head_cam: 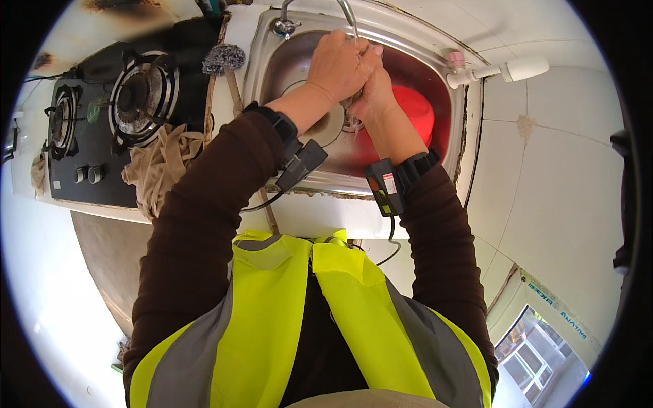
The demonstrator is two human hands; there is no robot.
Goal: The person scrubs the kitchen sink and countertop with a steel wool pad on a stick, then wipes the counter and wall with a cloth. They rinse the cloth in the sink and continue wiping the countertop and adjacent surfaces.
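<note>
Both hands are together over a stainless steel sink, under the curved faucet from which water runs. My left hand lies against my right hand, fingers closed around one another. A small dark, greyish thing shows between the palms; what it is cannot be told, nor which hand bears it. Water drips from the hands towards the drain. A red plastic bowl sits in the basin to the right of my right hand.
Left of the sink stands a black gas hob with a crumpled beige cloth on its near edge. A steel-wool scrubber with a handle lies between hob and sink. A white pipe juts out at the right.
</note>
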